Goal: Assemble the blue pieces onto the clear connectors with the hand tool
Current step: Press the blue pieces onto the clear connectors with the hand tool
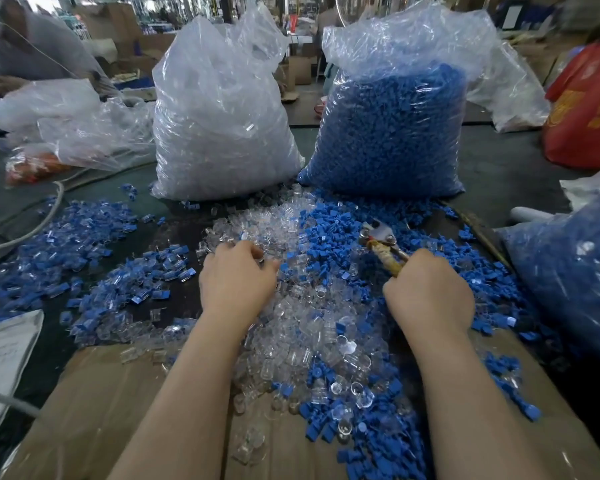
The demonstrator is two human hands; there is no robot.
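While the right hand (430, 289) grips the hand tool (383, 242), the left hand (238, 277) hides its curled fingertips among clear connectors (312, 327)

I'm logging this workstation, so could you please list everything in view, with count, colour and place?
bag of clear connectors: one, clear, back centre.
bag of blue pieces: one, blue, back right.
loose clear connectors: many, clear, centre pile.
loose blue pieces: many, blue, around the pile.
assembled pieces: many, blue and clear, left.
cardboard: brown, near edge.
red bag: one, far right.
hand tool: one, metal, in right hand.
left hand: on the clear connectors.
right hand: grips the tool's handles.
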